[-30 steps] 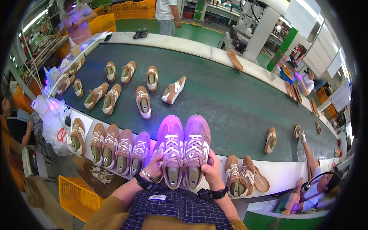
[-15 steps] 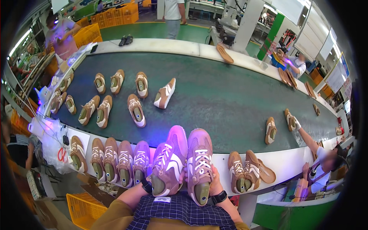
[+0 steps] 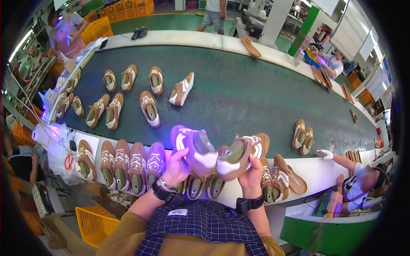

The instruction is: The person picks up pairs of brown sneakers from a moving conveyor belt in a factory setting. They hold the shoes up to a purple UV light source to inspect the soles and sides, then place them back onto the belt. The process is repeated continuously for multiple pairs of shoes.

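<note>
My left hand [image 3: 176, 170] grips a tan and white sneaker [image 3: 194, 154], lifted above the near ledge and lit purple. Another sneaker of the same kind [image 3: 232, 165] is in my right hand [image 3: 252, 175], its toe pointing right. The two heels face each other and almost meet; I cannot tell whether they touch. Olive linings show inside both. Beneath them, partly hidden, stand sneakers [image 3: 195, 187] on the white ledge [image 3: 232, 194]. A row of matching sneakers [image 3: 122, 160] continues left of my hands, and a pair [image 3: 279, 177] stands to the right.
Several sneakers [image 3: 149, 110] lie on the green belt [image 3: 222, 94], mostly at left. A loose sole [image 3: 296, 180] rests beside the right-hand pair. A co-worker's gloved hand [image 3: 325, 154] is at the belt's right edge. A yellow crate [image 3: 96, 224] sits below at left.
Both held sneakers have turned from toes pointing away to heels facing each other. Sneakers now show on the ledge beneath them. The co-worker's gloved hand has drawn back from a sneaker on the belt.
</note>
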The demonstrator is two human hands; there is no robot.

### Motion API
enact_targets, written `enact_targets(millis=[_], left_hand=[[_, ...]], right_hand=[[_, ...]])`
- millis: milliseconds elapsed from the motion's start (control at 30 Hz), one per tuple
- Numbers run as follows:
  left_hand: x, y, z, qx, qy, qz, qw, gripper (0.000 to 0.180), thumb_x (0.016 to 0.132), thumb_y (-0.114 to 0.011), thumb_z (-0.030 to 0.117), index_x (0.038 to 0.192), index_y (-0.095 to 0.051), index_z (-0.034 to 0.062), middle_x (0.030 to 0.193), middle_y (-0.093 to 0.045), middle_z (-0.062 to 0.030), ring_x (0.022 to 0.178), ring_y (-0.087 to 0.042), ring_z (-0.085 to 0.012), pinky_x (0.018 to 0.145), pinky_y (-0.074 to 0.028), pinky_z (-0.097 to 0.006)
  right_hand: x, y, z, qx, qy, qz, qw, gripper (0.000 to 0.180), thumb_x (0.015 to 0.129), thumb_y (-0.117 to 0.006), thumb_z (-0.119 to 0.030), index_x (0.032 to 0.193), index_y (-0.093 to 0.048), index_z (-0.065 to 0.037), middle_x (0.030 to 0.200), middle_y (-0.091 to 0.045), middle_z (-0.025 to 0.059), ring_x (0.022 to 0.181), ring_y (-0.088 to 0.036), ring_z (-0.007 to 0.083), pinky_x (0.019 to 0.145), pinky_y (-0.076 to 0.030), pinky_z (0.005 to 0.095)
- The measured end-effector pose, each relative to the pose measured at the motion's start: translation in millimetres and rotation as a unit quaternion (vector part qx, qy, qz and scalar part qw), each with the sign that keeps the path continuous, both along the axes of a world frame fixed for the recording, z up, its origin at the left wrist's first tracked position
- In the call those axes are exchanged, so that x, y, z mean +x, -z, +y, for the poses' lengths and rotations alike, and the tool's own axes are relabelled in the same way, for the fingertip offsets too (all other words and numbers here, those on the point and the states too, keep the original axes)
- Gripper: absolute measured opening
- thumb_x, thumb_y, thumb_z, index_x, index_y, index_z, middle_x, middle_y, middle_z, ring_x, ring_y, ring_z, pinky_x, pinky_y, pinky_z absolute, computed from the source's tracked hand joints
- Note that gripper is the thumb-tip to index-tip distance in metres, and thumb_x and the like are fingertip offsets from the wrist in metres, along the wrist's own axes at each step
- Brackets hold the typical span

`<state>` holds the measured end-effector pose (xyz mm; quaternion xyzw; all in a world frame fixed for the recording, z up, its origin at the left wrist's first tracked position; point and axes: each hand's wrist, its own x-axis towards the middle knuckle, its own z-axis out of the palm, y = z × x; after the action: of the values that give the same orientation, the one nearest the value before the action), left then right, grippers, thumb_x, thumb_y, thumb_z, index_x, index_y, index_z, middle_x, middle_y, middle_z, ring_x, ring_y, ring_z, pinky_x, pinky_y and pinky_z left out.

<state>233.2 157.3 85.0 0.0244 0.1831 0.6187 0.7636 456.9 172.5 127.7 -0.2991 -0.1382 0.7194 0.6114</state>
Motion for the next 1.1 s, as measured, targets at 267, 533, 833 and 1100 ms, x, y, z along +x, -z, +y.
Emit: enact_targets(millis=[267,533,833,1100], left_hand=[[6,12,-11,-0.086,-0.047,0.057,0.994,0.041,0.083,-0.06,0.016,0.121,-0.047,0.0074,0.115,-0.056,-0.0068,0.107,-0.054,-0.0225,0.089,-0.049,-0.042],[11,14,-16,-0.092,-0.063,0.068,0.991,0.039,0.083,-0.062,0.016,0.119,-0.048,0.0078,0.114,-0.056,-0.0065,0.108,-0.054,-0.0224,0.089,-0.049,-0.043],[11,17,-17,-0.096,-0.065,0.093,0.989,0.044,0.085,-0.06,0.018,0.124,-0.045,0.007,0.12,-0.054,-0.0093,0.113,-0.051,-0.0253,0.093,-0.045,-0.045],[9,12,-16,-0.084,-0.064,0.159,0.982,0.039,0.085,-0.058,0.018,0.121,-0.047,0.0064,0.114,-0.057,-0.0079,0.107,-0.055,-0.0227,0.089,-0.048,-0.042]], right_hand=[[9,25,-16,-0.081,0.061,-0.011,0.995,0.042,0.084,-0.059,-0.018,0.122,-0.048,-0.006,0.121,-0.054,0.0095,0.113,-0.053,0.0268,0.096,-0.045,0.0461],[4,25,-21,-0.09,0.058,-0.004,0.994,0.038,0.085,-0.06,-0.017,0.119,-0.049,-0.006,0.117,-0.056,0.0076,0.108,-0.055,0.0222,0.092,-0.048,0.0428],[3,32,-20,-0.103,0.054,-0.031,0.993,0.038,0.086,-0.057,-0.019,0.12,-0.049,-0.006,0.12,-0.055,0.0085,0.11,-0.054,0.0233,0.091,-0.048,0.0414],[3,31,-21,-0.069,0.042,-0.078,0.994,0.037,0.087,-0.055,-0.02,0.12,-0.049,-0.005,0.119,-0.056,0.0084,0.11,-0.054,0.0227,0.094,-0.046,0.0412]])
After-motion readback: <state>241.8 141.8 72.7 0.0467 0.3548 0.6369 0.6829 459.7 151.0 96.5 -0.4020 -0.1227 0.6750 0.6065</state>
